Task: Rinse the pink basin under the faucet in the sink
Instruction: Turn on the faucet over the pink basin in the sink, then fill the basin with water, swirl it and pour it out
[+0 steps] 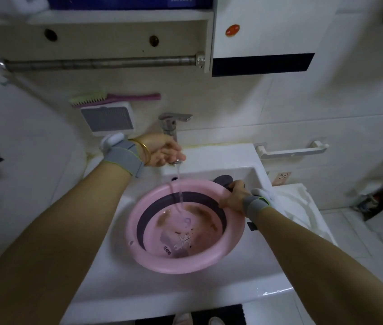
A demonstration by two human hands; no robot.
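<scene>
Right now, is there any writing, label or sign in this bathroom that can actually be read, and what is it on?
Nothing here reads clearly.
Blue box on the top shelf: pale lettering, upside down and blurred, unreadable.
Pink basin: small dark print on its inner floor, too small to read.
Red round sticker on the white cabinet: any text is blurred.
Panda sticker on the wall tile: a picture, no words.

Probably a home bathroom: white sink (209, 285), faucet (170, 127), tiled wall (279, 109), towel rail (101, 63).

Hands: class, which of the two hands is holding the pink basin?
The right hand has its grip on the pink basin rim; the left hand is up at the faucet spout instead.
</scene>
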